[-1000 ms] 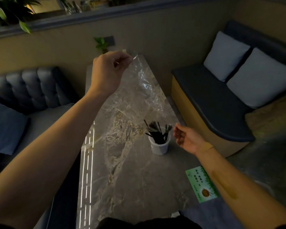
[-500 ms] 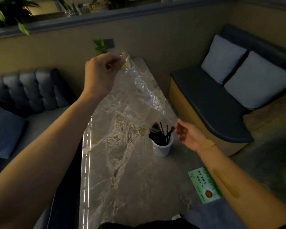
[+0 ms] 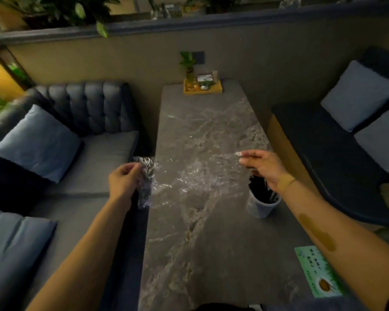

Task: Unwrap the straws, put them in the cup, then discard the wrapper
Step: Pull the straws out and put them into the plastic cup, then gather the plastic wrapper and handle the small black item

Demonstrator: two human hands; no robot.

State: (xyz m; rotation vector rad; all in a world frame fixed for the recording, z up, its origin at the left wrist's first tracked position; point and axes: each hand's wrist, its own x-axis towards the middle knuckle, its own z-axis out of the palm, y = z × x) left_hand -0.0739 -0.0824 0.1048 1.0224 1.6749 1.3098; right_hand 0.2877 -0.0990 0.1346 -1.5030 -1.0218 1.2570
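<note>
A clear crinkled plastic wrapper (image 3: 189, 173) stretches level above the marble table (image 3: 200, 243) between both hands. My left hand (image 3: 126, 179) pinches its bunched left end over the table's left edge. My right hand (image 3: 261, 164) pinches the right corner between thumb and fingers. Right under my right wrist stands a white cup (image 3: 262, 205) filled with several black straws (image 3: 259, 189); the hand hides part of them.
A yellow tray (image 3: 202, 87) with a small plant and small items sits at the table's far end. A green card (image 3: 317, 273) lies at the near right. A padded sofa (image 3: 88, 122) with cushions lies left, a bench (image 3: 337, 158) with pillows right.
My left hand dropped from high over the table to its left edge, bringing the wrapper down. My right hand closed on the wrapper's other corner, so the sheet now spans both hands.
</note>
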